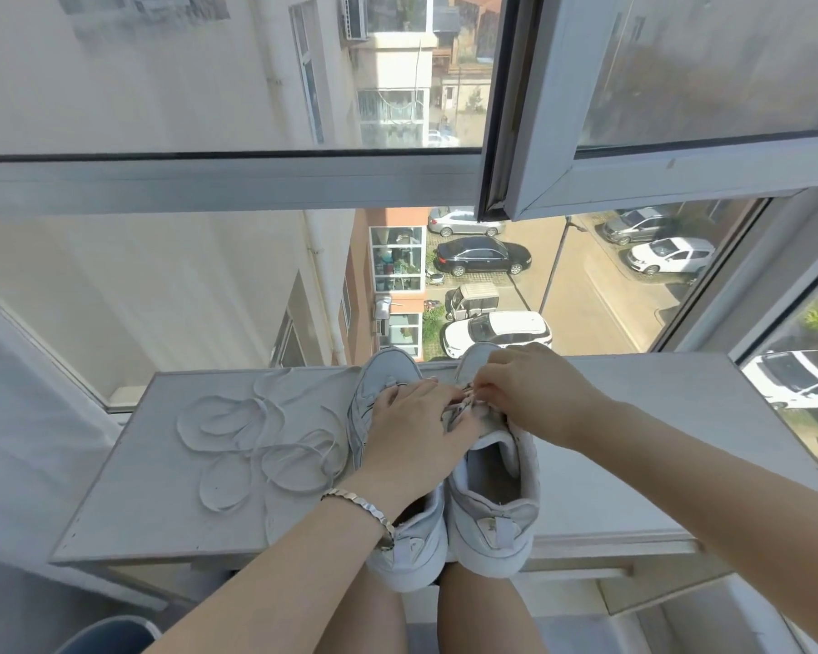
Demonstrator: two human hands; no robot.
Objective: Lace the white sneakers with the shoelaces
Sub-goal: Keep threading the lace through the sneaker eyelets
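Lace [461,402], seemingly, between hands [412,417] [534,394] atop sneaker [492,512]

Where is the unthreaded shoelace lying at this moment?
In the head view, the loose shoelace lies in loops on the white table, just left of the left sneaker and the left hand, with neither hand touching it.

- Slim silver-coloured metal bracelet [357,505] of small faceted links circles the left wrist; its facets catch the light, and it is the only thing seen worn.
- Left forearm [275,573] is bare from the lower edge of the view up to that bracelet.
- Right forearm [704,474] is bare along all of its visible length.
- Left hand [412,427] and right hand [534,394] are bare.
- Two bare legs [364,616] show at the bottom edge.
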